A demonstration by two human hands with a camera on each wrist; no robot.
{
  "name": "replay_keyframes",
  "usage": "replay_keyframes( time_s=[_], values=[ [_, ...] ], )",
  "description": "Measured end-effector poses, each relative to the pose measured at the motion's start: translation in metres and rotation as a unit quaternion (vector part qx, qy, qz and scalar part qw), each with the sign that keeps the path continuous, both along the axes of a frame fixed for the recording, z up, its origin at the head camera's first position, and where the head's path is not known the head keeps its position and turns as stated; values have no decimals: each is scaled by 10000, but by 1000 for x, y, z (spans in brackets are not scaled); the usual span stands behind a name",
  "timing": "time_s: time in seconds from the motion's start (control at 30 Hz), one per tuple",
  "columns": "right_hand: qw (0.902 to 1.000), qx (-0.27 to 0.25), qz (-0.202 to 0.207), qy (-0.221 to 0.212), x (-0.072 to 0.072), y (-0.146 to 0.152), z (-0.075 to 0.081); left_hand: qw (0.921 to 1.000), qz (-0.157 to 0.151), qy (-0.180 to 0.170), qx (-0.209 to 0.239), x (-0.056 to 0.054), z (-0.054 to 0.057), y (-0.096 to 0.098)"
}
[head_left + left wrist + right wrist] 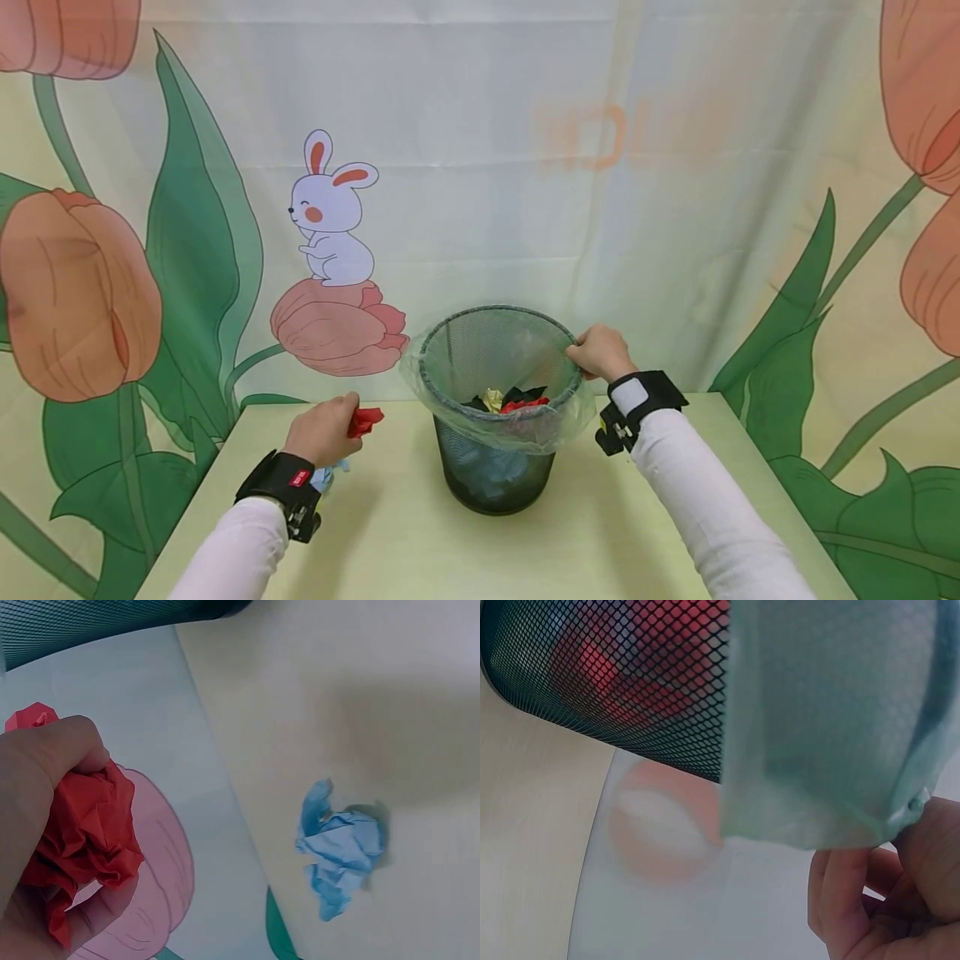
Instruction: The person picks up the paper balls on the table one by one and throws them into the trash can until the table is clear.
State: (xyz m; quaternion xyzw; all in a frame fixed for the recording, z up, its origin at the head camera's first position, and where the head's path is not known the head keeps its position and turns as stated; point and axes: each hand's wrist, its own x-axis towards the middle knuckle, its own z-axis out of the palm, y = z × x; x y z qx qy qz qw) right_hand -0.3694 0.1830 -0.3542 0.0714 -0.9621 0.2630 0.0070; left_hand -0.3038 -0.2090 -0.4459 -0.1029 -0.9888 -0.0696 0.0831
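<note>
My left hand (322, 429) grips a crumpled ball of red paper (90, 825), held above the table to the left of the bin. In the left wrist view a crumpled light blue paper (341, 855) lies on the table, partly behind the left hand in the head view. A black mesh wastebasket (495, 479) stands upright, lined with a thin clear green bag (517, 433) folded over its rim. My right hand (602, 352) pinches the rim and bag at the right side. Inside lie crumpled papers, among them a red one (525, 404), a yellow one (492, 400) and black ones.
The pale table (622, 533) reaches back to a hanging cloth (480, 167) printed with tulips and a white rabbit. A dark strap with a small device sits on each wrist.
</note>
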Motion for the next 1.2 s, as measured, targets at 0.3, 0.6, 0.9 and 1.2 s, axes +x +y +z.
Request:
replay_keyframes(
  time_s=[0.3,0.6,0.9,1.2],
  values=[
    [10000,43,52,10,0,0,0,9998,-126,156,64,-5,24,5],
    [10000,13,10,11,1,-1,2,9990,-310,304,34,-12,46,10],
    [10000,50,65,57,3,-1,3,9979,-413,486,-68,-16,66,15],
    [10000,36,8,42,1,0,2,9973,-397,603,-131,-23,85,22]
  ],
)
